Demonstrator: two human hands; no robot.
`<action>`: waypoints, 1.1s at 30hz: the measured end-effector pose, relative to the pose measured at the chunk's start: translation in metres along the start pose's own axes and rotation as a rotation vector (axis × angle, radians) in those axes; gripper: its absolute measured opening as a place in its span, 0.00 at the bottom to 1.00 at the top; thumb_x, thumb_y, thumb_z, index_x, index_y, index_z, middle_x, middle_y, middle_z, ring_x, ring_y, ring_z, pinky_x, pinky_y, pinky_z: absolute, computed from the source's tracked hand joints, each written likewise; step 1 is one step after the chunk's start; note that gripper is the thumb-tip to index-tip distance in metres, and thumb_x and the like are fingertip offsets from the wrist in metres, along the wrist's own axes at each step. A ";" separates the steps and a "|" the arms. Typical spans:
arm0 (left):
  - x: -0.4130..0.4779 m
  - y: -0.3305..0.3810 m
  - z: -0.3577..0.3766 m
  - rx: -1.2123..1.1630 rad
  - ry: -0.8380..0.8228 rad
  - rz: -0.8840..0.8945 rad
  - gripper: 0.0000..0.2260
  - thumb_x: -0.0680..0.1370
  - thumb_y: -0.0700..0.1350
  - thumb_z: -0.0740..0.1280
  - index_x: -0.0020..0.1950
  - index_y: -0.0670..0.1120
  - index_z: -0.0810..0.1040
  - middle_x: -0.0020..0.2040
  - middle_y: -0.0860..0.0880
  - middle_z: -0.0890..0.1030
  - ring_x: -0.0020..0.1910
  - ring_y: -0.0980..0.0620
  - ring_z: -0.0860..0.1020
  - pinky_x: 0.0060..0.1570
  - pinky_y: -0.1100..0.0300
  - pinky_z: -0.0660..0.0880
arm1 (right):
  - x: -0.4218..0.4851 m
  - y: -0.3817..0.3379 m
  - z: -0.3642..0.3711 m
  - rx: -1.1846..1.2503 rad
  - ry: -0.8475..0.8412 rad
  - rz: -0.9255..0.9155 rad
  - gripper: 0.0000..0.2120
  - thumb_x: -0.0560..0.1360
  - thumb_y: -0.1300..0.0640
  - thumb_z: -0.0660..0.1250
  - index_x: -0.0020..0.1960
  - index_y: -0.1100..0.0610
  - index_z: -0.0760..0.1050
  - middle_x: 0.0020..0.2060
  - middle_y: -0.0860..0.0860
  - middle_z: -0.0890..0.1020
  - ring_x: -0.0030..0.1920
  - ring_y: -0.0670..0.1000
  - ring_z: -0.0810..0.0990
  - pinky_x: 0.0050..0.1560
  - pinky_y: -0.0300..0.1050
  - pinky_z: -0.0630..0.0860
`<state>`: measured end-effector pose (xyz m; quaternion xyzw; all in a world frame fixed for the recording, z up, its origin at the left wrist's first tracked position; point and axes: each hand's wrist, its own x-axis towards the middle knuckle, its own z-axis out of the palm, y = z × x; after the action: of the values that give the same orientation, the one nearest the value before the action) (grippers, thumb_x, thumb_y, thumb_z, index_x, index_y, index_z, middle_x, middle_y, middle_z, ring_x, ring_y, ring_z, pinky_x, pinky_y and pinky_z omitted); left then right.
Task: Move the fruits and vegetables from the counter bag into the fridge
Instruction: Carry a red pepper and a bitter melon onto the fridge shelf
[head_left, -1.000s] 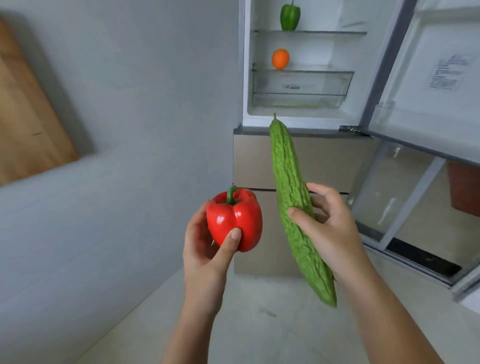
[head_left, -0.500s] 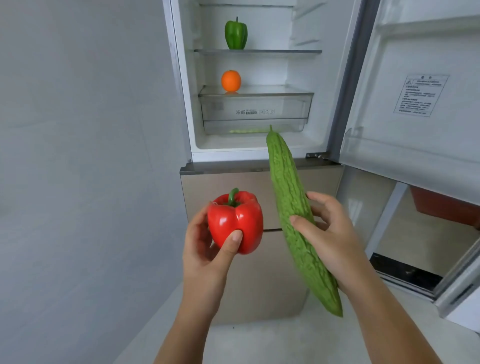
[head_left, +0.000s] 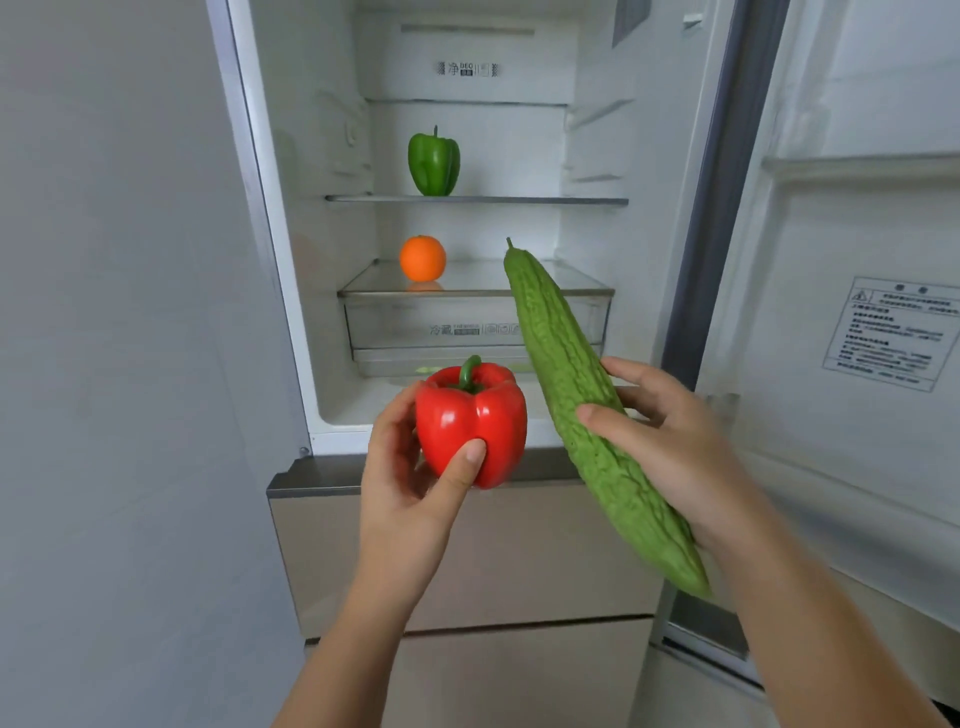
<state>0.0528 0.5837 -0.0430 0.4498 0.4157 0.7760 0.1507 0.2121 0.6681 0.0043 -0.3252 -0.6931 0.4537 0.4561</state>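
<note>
1. We see an open fridge (head_left: 587, 130) straight ahead at twelve o'clock, its door (head_left: 857, 249) swung wide at three o'clock.
2. The left grip (head_left: 410, 488), a bare hand, is curled round a red pepper (head_left: 470, 421). The thumb presses on the pepper's front and the stalk points up. The pepper is in the air, just in front of the fridge's lower lip.
3. The right grip (head_left: 680, 452), also a bare hand, clasps a long bumpy green gourd (head_left: 566, 384) about its middle, thumb across the front and fingers behind. The gourd slants from its thin tip at twelve o'clock down to its thick end at five o'clock.
4. Two items are already inside. A green pepper (head_left: 434, 162) stands upright on the upper shelf (head_left: 519, 199). An orange (head_left: 422, 258) sits on the glass shelf (head_left: 519, 283) below, at eleven o'clock from the red pepper. The clear drawer (head_left: 441, 327) under that shelf is closed.
5. The bag and the surface it sits on are out of view.
6. We judge the step in hand to be delivery: both pieces are carried up to the fridge but not yet set down, so the task is partway done.
7. The next move calls for reaching forward at twelve o'clock to a bare stretch of shelf. The gourd is long and would likely need turning flat so that it lies across a shelf without catching the front edge. The red pepper should go down on its base so it does not roll. Only then should each grip let go.
</note>
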 end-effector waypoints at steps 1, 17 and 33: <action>0.013 -0.003 0.002 0.013 -0.003 0.014 0.25 0.64 0.48 0.73 0.59 0.55 0.71 0.57 0.57 0.76 0.53 0.60 0.77 0.45 0.65 0.76 | 0.013 -0.003 -0.001 0.004 -0.005 -0.009 0.18 0.70 0.55 0.71 0.56 0.40 0.72 0.48 0.40 0.79 0.39 0.37 0.81 0.34 0.33 0.75; 0.251 -0.044 0.011 -0.057 -0.124 0.296 0.25 0.67 0.44 0.70 0.60 0.59 0.68 0.60 0.57 0.73 0.56 0.63 0.75 0.47 0.67 0.75 | 0.251 -0.064 0.019 -0.273 0.008 -0.171 0.22 0.69 0.56 0.72 0.61 0.47 0.72 0.45 0.44 0.81 0.33 0.38 0.81 0.29 0.29 0.74; 0.367 -0.051 0.040 0.059 -0.238 0.390 0.24 0.65 0.49 0.72 0.58 0.61 0.70 0.58 0.53 0.75 0.51 0.62 0.76 0.43 0.69 0.75 | 0.400 -0.093 0.000 -0.637 -0.069 -0.254 0.23 0.68 0.53 0.73 0.61 0.48 0.72 0.52 0.51 0.77 0.51 0.48 0.76 0.40 0.34 0.68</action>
<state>-0.1236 0.8580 0.1376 0.6144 0.3226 0.7193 0.0325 0.0593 0.9792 0.2255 -0.3470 -0.8497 0.1650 0.3610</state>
